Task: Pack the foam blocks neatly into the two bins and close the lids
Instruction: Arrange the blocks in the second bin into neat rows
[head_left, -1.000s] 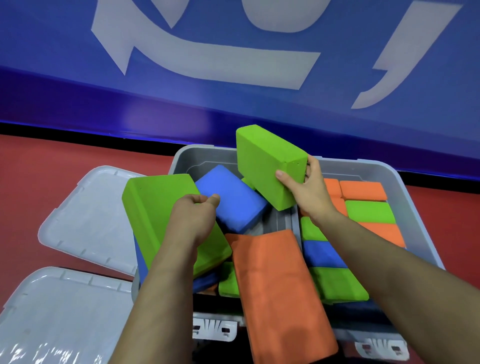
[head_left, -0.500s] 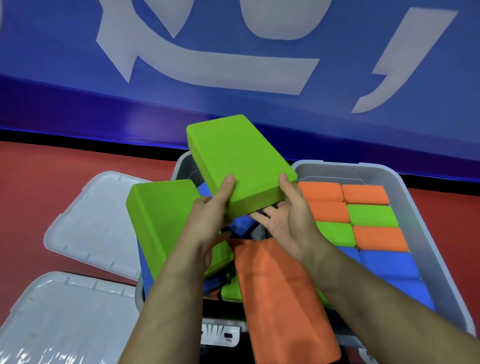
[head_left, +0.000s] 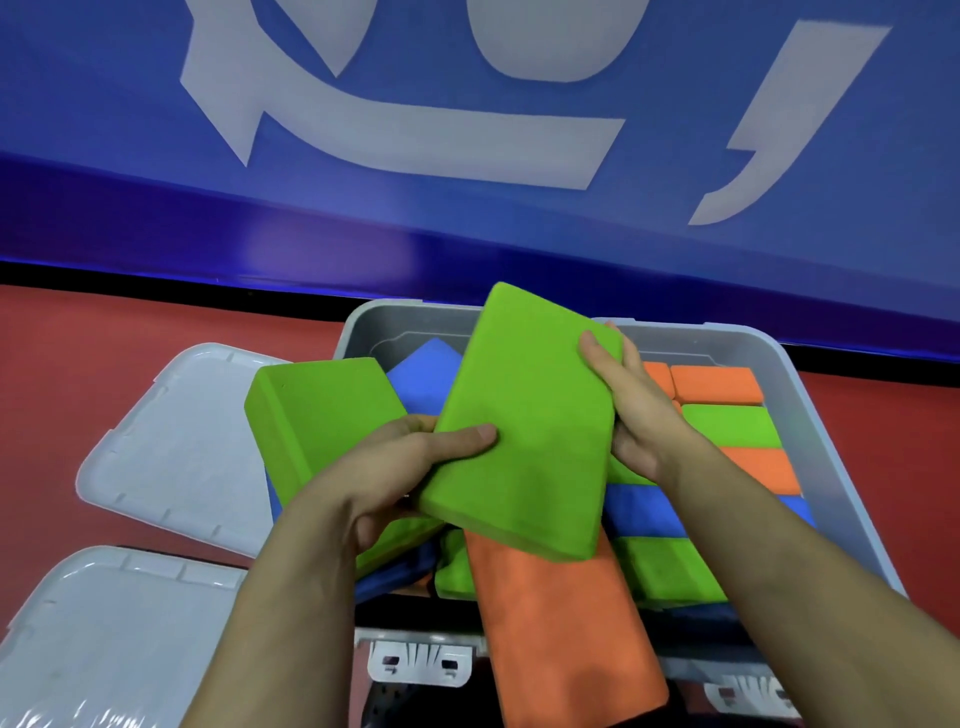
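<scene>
A large green foam block (head_left: 524, 426) is held above the two grey bins. My left hand (head_left: 395, 467) grips its near left edge, thumb on top. My right hand (head_left: 631, 410) grips its far right corner. The left bin (head_left: 363, 327) holds loose blocks: a second green block (head_left: 322, 410) leaning at its left, a blue block (head_left: 426, 374) behind, and a long orange block (head_left: 561, 623) sticking out over the front wall. The right bin (head_left: 831, 415) holds neat rows of orange, green and blue blocks (head_left: 727, 426).
Two grey lids lie on the red floor to the left, one (head_left: 176, 452) beside the left bin and one (head_left: 104, 649) nearer me. White latches (head_left: 421, 662) hang on the bins' front walls. A blue banner wall (head_left: 467, 156) stands just behind the bins.
The green block passed from my right hand alone to both hands, and has turned and dropped lower over the bins. My left hand left the leaning green block and took the held one.
</scene>
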